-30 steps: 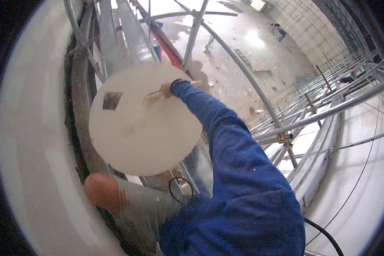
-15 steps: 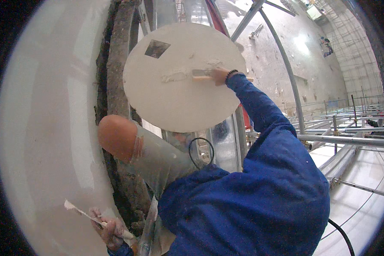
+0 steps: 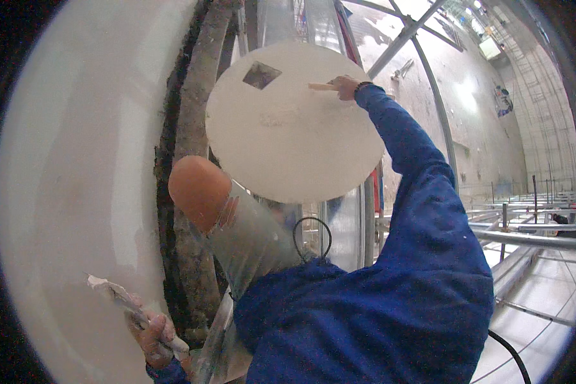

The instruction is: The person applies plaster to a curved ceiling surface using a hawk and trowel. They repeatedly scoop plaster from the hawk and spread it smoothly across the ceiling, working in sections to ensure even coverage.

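My right hand (image 3: 347,88) grips a pale, flat-edged tool (image 3: 320,86) against the upper right of a round white board (image 3: 288,153), which has a square dark opening (image 3: 262,75) and rough patches of paste near its middle. My left hand (image 3: 153,336), spattered white, is at the lower left, wrapped round a putty knife (image 3: 112,288) with white paste on its blade, beside the pale wall surface (image 3: 70,160). My bent bare knee (image 3: 198,189) lies just below the board's left edge, and a black cable loop (image 3: 312,224) is beside my thigh.
A dark, rough ledge (image 3: 192,128) runs between wall and board. Metal channels (image 3: 317,25) lie under the board. Scaffold tubes (image 3: 525,237) cross at right and top. Far below on a pale floor (image 3: 467,147), another person (image 3: 504,102) is at work. A black hose (image 3: 512,352) hangs at lower right.
The view has tilted and shifted. My right hand with its tool has moved toward the board's upper edge, near the square opening. My left hand with the knife has come into view at lower left.
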`<state>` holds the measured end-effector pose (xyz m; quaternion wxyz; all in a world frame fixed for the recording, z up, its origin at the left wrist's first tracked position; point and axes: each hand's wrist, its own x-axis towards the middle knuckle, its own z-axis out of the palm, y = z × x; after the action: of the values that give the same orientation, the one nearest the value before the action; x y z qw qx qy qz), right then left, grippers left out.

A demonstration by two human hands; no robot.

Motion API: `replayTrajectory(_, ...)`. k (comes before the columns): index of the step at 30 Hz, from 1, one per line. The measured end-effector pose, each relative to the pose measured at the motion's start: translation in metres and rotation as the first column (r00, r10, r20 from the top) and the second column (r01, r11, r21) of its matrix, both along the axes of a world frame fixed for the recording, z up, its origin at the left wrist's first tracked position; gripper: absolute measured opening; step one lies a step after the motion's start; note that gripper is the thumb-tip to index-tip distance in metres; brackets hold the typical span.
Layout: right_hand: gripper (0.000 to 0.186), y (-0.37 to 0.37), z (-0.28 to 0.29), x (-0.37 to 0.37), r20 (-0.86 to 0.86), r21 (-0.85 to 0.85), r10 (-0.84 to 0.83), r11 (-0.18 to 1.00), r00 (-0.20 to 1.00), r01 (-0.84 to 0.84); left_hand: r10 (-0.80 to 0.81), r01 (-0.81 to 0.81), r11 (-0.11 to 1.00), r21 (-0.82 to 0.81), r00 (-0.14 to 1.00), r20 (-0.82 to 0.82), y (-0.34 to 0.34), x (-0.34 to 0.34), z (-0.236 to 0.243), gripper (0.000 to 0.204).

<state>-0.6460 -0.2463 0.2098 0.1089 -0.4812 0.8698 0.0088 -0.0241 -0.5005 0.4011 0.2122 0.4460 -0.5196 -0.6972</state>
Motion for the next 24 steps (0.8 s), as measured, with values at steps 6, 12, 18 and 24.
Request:
replayTrajectory(6, 0.048, -0.04, 0.004, -0.007, -0.058, 0.494, 0.074, 0.869, 0.996, -0.035, 0.026, -0.02, 0.989, -0.145, 0.999, 0.044, -0.014, 0.021, -0.017, 0.053)
replayTrajectory(12, 0.043, -0.011, -0.038, -0.023, 0.209, 0.623, -0.012, 0.772, 0.978, -0.124, -0.001, 0.012, 0.984, -0.177, 0.998, 0.061, -0.025, 0.031, -0.033, 0.051)
replayTrajectory(18, 0.04, 0.029, -0.01, 0.063, 0.296, 0.554, -0.13, 0.831, 0.946, -0.059, -0.17, 0.152, 0.921, -0.359, 0.985, -0.017, -0.026, 0.024, -0.04, 0.058)
replayTrajectory(24, 0.038, 0.046, -0.009, 0.094, 0.355, 0.554, 0.058, 0.791, 0.933, -0.259, 0.001, 0.019, 0.989, -0.144, 0.99, 0.139, -0.013, 0.007, -0.025, 0.037)
